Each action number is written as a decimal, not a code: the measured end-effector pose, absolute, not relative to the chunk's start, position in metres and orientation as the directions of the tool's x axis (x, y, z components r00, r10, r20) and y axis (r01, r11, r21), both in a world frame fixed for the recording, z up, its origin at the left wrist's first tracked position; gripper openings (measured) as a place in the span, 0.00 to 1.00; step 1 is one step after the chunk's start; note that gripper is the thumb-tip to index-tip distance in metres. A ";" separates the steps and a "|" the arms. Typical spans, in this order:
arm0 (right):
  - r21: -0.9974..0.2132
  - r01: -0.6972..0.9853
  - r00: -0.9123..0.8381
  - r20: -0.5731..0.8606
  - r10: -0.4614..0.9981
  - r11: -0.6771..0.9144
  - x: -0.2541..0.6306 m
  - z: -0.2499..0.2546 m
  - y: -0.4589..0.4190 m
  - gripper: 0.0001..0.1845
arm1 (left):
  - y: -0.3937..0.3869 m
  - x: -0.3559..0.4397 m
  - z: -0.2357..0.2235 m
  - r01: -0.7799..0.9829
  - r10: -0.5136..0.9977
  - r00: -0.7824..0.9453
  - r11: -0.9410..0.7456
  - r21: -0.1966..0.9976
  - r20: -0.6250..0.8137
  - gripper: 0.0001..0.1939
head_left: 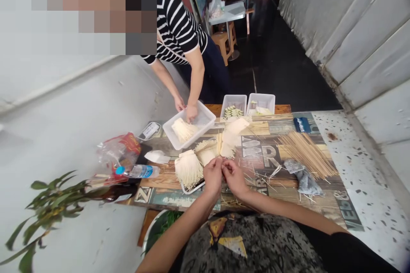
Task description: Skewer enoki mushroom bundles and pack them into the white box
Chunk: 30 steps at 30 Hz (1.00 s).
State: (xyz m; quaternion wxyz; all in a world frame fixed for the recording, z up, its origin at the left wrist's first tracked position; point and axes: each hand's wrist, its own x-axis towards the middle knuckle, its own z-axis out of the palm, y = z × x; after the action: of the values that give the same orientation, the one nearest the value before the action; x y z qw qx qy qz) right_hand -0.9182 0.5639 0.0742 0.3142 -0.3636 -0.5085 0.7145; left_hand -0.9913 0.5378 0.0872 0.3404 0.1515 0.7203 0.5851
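Note:
My left hand (212, 175) and my right hand (235, 176) meet over the printed table (275, 153), fingertips pinched together on something small and pale that I cannot make out. Just left of them lies a tray of enoki mushrooms (188, 170). More enoki bunches (208, 149) and tofu skin sheets (232, 136) lie beyond my hands. A pile of bamboo skewers (306, 153) lies to the right.
A person in a striped shirt (177, 25) has both hands in a white tub (192, 128) of enoki. Two more tubs (248, 104) stand behind. A water bottle (139, 172), plastic bags (120, 151), a plant (48, 209) and a green-filled bowl (162, 226) sit left.

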 end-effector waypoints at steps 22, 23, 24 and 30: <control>-0.734 0.387 -0.918 -0.365 0.157 0.558 -0.969 0.047 0.600 0.09 | 0.402 -1.101 0.138 -0.010 0.676 -0.672 0.401 0.916 -0.303 0.19; -0.673 0.406 -0.909 -0.370 0.194 0.619 -0.985 0.042 0.608 0.11 | 0.389 -1.106 0.142 -0.014 0.657 -0.689 0.410 0.912 -0.306 0.19; -0.614 0.416 -0.904 -0.364 0.227 0.671 -1.002 0.036 0.616 0.14 | 0.376 -1.110 0.145 -0.021 0.626 -0.715 0.428 0.903 -0.313 0.20; -0.335 0.380 -0.894 -0.371 0.250 0.862 -1.100 0.002 0.631 0.20 | 0.325 -1.115 0.143 -0.111 0.419 -0.822 0.547 0.830 -0.386 0.26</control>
State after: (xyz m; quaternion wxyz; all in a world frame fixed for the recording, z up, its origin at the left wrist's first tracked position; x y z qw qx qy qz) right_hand -1.1003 0.6309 0.0024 -0.1595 -0.1656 -0.9517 0.2037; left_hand -1.1147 0.3252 0.1426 0.2839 0.0923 0.8324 0.4669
